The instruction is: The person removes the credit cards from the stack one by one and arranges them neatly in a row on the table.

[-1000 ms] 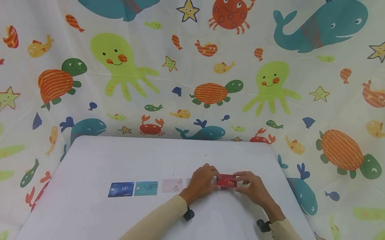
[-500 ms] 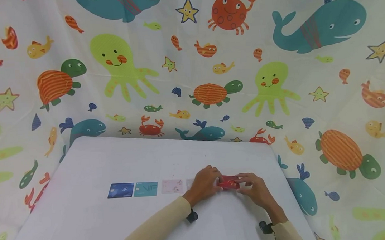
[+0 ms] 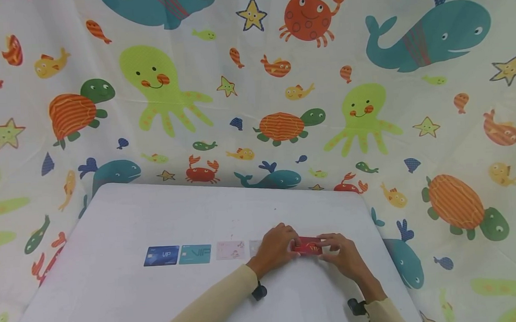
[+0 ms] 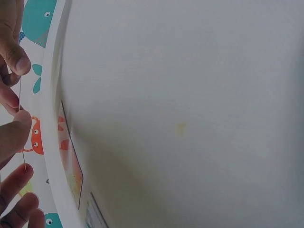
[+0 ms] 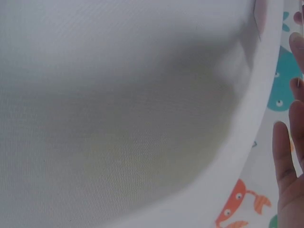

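A red VIP card [image 3: 309, 246] is held between my two hands on the right side of the white table. My left hand [image 3: 275, 245] pinches its left end; my right hand [image 3: 341, 253] pinches its right end. In the left wrist view the card appears edge-on as a thin line, raised off the tabletop. To the left lies a row of cards: a dark blue VIP card [image 3: 161, 256], a teal VIP card [image 3: 195, 254], a pale pink card [image 3: 230, 250] and a pale card [image 3: 255, 247] partly hidden behind my left hand.
The white table [image 3: 160, 299] ends at a rounded far edge. Behind it hangs a cloth [image 3: 221, 109] printed with sea animals. A small dark device [image 3: 259, 291] sits at my left wrist, another dark device [image 3: 356, 306] at my right.
Both hands have shifted slightly to the right together with the red card, uncovering a little more of the pale card. The row of cards stays put.
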Demonstrator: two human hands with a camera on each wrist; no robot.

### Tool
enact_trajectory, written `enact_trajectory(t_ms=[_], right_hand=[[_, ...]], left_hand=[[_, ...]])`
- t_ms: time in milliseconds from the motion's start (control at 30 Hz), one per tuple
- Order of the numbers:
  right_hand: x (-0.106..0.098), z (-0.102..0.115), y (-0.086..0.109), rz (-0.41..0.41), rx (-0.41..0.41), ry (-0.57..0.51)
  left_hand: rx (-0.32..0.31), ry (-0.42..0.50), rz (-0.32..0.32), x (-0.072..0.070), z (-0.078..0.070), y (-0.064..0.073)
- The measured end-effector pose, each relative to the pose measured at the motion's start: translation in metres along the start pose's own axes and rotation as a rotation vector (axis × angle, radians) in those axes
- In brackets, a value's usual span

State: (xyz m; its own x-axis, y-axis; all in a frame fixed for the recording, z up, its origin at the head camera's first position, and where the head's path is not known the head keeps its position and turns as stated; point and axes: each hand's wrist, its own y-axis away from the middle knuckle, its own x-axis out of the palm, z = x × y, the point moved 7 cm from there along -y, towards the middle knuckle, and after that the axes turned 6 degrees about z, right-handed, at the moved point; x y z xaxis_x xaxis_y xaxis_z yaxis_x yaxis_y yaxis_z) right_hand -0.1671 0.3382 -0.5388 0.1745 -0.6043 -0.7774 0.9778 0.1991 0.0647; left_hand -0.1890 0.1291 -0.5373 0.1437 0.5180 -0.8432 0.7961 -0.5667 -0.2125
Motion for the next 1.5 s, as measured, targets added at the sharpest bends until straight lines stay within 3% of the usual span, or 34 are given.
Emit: enact_trajectory(t_ms=[567, 967, 1500], right_hand=[[-0.009, -0.001, 0.001, -0.003, 0.007, 0.0], [-0.018, -0.015, -0.001, 0.005, 0.042, -0.007], [-0.017, -0.025, 0.001, 0.013, 0.095, 0.004]], left_hand=[[0.008, -0.026, -0.007, 0.0, -0.005, -0.008], [-0.017, -0.007, -0.036, 0.01, -0.009, -0.019], [-0.033, -0.025, -0.022, 0.02, -0.013, -0.021]])
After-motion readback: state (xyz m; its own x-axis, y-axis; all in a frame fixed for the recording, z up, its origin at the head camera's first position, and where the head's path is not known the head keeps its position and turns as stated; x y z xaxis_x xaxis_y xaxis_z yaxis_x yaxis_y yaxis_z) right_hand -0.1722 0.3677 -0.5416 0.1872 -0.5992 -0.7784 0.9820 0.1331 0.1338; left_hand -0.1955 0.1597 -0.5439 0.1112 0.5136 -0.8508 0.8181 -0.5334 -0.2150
